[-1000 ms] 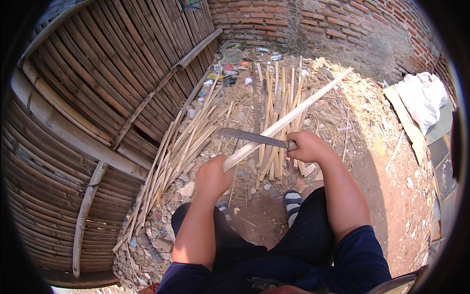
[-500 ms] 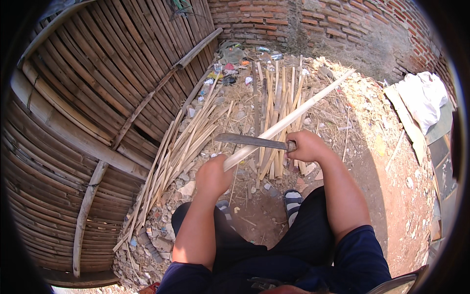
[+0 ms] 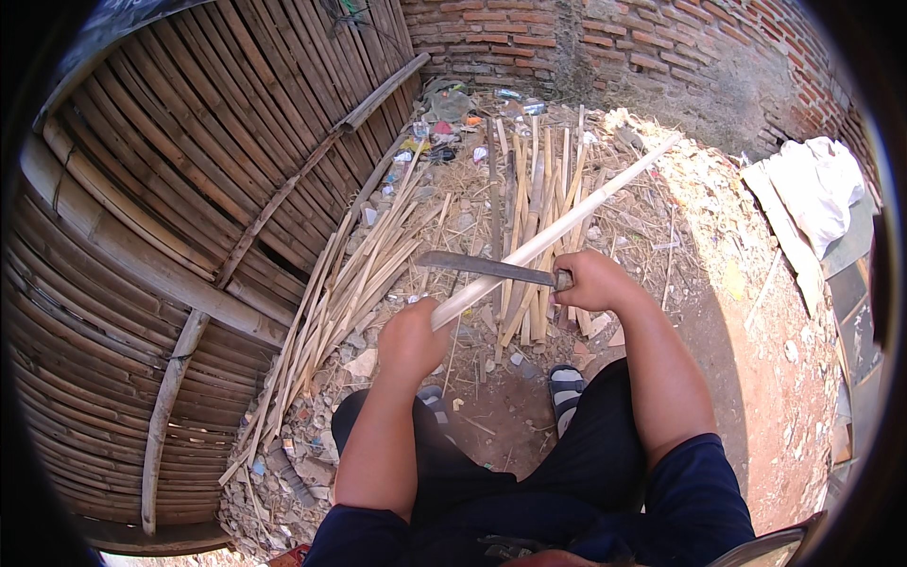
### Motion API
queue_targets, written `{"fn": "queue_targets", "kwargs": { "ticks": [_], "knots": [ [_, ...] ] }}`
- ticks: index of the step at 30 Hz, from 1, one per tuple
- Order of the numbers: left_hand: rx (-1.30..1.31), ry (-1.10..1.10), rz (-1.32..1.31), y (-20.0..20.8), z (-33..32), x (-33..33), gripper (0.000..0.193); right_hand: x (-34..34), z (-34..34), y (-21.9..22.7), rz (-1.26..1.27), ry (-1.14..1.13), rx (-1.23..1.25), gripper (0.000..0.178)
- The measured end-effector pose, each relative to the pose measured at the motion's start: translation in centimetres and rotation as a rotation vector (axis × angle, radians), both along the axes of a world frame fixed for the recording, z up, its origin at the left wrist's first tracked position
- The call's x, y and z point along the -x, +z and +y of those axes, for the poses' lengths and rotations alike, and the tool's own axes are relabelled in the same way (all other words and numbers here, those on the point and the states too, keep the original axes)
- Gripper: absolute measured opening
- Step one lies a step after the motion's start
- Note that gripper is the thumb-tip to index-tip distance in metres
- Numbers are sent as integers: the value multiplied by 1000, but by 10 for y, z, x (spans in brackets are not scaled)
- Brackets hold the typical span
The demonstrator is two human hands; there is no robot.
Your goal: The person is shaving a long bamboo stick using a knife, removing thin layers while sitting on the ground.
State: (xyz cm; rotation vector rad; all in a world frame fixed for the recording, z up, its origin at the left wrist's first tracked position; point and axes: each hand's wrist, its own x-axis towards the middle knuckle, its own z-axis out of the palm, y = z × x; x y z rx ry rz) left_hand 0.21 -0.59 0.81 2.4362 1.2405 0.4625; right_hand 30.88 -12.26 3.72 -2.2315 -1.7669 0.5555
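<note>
My left hand is closed around the near end of a long pale strip, seemingly bamboo, which slants up to the far right. In my right hand is the handle of a machete, its dark blade pointing left. The blade crosses the strip a little beyond my left hand and looks to be against it. Beneath the strip, a bundle of split strips lies on the ground, partly hidden by the blade and strip.
More thin strips lie in a heap along the slatted bamboo wall on my left. A brick wall stands at the back. Rubble and litter cover the ground; a white sack rests on boards at the right.
The strip's far end has dipped slightly, and the machete blade has tilted a little, its tip slightly higher. Both hands keep their hold in nearly the same places.
</note>
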Motion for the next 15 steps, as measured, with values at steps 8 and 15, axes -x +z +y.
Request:
{"fn": "queue_targets", "kwargs": {
  "ticks": [8, 15],
  "knots": [
    [-1, -24, -8, -3, 1, 1, 29, -1, 0, -3, 6, -3, -3, 43],
    [5, -25, -5, -2, 1, 2, 28, 1, 0, -1, 0, 1, 3, 41]
  ]
}}
